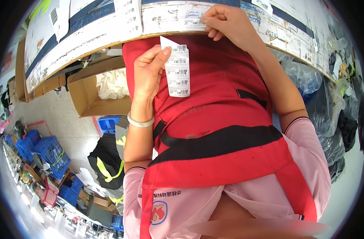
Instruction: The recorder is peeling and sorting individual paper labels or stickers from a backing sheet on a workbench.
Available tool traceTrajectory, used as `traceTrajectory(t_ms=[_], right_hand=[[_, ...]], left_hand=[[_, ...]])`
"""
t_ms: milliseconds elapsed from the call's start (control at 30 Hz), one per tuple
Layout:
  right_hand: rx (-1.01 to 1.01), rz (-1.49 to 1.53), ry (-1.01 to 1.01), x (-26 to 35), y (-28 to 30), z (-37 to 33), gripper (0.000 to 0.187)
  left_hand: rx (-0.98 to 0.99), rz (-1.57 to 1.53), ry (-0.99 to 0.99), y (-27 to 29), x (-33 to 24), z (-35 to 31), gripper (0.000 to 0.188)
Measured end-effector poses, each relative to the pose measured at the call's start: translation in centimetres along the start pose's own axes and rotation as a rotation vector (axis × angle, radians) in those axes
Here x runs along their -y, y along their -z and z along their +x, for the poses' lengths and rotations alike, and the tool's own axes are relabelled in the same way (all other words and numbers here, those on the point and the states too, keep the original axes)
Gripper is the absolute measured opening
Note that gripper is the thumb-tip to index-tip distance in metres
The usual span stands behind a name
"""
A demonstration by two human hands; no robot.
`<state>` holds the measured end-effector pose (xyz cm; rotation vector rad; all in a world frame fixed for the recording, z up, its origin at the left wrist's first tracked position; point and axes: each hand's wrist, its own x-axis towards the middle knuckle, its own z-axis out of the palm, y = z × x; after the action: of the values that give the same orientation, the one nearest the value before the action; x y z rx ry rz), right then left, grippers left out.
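Observation:
A strip of white barcode labels hangs from my left hand. Its top corner is pinched between thumb and fingers, and the strip lies in front of the red apron. My right hand is above the near edge of the worn white work surface. Its thumb and forefinger are closed at the right end of a small white barcode label. The label rests against the surface, and the fingertips partly cover that end.
More label sheets lie on the work surface, which has dark blue bands. Below at left stands an open cardboard box with crumpled white material. Blue plastic crates and a black bag are on the floor. Clear plastic bags fill the right side.

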<state>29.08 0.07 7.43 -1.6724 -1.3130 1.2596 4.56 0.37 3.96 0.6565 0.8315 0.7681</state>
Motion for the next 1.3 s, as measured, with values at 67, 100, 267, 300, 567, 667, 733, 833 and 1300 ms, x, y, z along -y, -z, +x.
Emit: traceTrajectory(t_ms=[67, 100, 267, 300, 567, 667, 733, 833, 1300], right_hand=[[0.003, -0.011, 0.001, 0.0, 0.0, 0.2, 0.02], [0.002, -0.011, 0.0, 0.0, -0.1, 0.2, 0.02], [-0.012, -0.03, -0.02, -0.4, -0.2, 0.3, 0.02], [-0.006, -0.027, -0.02, 0.4, -0.3, 0.2, 0.02], [0.01, 0.082, -0.128, 1.0, -0.1, 0.1, 0.019], [0.014, 0.07, -0.114, 1.3, -0.1, 0.0, 0.019], [0.015, 0.07, -0.114, 1.2, -0.2, 0.0, 0.019], [0.017, 0.067, -0.115, 1.3, -0.3, 0.0, 0.018], [-0.042, -0.1, -0.094, 1.8, -1.1, 0.0, 0.017]], left_hand=[[0.007, 0.007, -0.001, 0.2, 0.0, 0.1, 0.013], [0.012, 0.007, -0.002, 0.3, 0.1, 0.1, 0.013], [0.014, 0.001, 0.006, 0.0, 0.2, 0.1, 0.013], [0.009, -0.004, 0.001, 0.2, 0.3, 0.0, 0.013], [0.012, -0.013, 0.02, 0.2, 0.4, 0.0, 0.014], [0.012, -0.014, 0.021, 0.2, 0.5, 0.0, 0.014], [0.017, -0.022, 0.021, 0.3, 0.6, 0.0, 0.014], [0.009, -0.018, 0.013, 0.4, 0.7, 0.0, 0.014], [-0.002, -0.017, 0.037, 0.3, 0.7, 0.0, 0.015]])
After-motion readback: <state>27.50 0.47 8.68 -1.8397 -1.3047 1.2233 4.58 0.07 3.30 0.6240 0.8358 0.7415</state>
